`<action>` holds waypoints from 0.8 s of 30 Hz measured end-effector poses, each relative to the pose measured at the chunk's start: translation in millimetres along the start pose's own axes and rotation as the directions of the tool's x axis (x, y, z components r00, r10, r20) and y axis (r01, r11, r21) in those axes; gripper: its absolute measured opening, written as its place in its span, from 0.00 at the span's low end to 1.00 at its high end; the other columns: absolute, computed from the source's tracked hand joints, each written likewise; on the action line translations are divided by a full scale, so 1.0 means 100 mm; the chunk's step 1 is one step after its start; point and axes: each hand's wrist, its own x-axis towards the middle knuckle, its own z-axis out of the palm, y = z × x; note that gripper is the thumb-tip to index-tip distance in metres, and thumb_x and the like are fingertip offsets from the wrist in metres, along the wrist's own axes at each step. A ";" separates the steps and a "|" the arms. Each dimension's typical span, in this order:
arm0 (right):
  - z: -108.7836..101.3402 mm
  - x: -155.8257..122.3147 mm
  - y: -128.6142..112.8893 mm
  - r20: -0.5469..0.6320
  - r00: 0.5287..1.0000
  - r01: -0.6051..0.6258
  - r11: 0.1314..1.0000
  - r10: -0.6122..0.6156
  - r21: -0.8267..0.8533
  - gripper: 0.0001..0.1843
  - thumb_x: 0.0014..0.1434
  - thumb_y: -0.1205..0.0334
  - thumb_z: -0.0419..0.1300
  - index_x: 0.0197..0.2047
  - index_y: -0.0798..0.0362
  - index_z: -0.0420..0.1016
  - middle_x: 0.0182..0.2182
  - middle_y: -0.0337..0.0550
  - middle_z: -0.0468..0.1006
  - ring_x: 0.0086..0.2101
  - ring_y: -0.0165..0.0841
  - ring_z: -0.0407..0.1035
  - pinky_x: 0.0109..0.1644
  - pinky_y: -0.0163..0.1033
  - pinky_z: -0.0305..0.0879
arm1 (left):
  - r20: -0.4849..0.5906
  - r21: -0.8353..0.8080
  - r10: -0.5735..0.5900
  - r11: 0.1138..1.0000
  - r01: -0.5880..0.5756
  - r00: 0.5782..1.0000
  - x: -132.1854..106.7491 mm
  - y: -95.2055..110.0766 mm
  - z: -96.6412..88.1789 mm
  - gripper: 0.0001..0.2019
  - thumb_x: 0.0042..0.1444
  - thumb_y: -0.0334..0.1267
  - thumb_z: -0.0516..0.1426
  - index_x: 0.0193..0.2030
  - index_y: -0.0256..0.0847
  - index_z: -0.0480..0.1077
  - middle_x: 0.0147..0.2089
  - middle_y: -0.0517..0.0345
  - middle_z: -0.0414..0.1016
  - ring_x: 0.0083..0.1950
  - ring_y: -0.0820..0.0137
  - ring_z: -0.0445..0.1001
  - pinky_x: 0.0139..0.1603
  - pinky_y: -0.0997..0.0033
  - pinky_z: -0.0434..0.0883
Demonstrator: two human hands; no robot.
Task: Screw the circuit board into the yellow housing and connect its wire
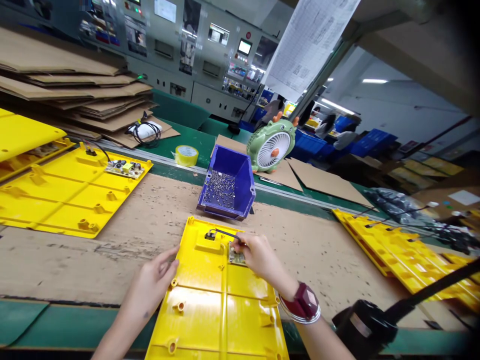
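Only blurred markings on the circuit board (unreadable).

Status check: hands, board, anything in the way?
Left hand open at the edge of the yellow plastic panel. Right hand pinching a thin black wire over the small circuit board. Tilted blue bin beyond the panel, clear of it.

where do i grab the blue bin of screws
Take the blue plastic bin by its thick near rim, coming from your side, thumb on top and fingers beneath. That rim faces you and looks easiest to reach, and the bin sits tilted with loose screws lying open inside, so a slow, level lift seems safest.
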 end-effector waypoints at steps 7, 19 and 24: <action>0.08 -0.04 0.05 0.007 0.999 0.053 0.995 -0.053 -0.087 0.14 0.43 0.83 0.46 0.25 0.54 0.64 0.23 0.36 0.69 0.27 0.28 0.64 0.33 0.30 0.55 | -0.038 0.086 0.008 0.996 -0.005 0.999 0.02 -0.05 0.00 0.31 0.49 0.52 0.52 0.53 0.27 0.62 0.18 0.69 0.46 0.20 0.72 0.51 0.21 0.74 0.51; 0.09 -0.07 0.03 0.040 0.998 0.056 0.996 -0.053 -0.073 0.14 0.43 0.83 0.46 0.25 0.54 0.63 0.23 0.37 0.69 0.28 0.28 0.64 0.34 0.30 0.55 | -0.024 0.078 -0.048 0.996 0.050 0.999 0.02 -0.02 0.01 0.34 0.49 0.54 0.52 0.55 0.28 0.59 0.19 0.66 0.53 0.23 0.71 0.56 0.24 0.74 0.54; 0.04 -0.04 0.01 0.003 0.997 0.076 0.991 -0.076 -0.106 0.14 0.43 0.82 0.46 0.23 0.54 0.63 0.22 0.36 0.68 0.27 0.27 0.62 0.32 0.30 0.54 | -0.025 0.031 -0.039 0.999 0.040 0.999 0.01 -0.02 0.00 0.30 0.50 0.52 0.53 0.53 0.28 0.61 0.19 0.68 0.48 0.22 0.72 0.53 0.22 0.74 0.53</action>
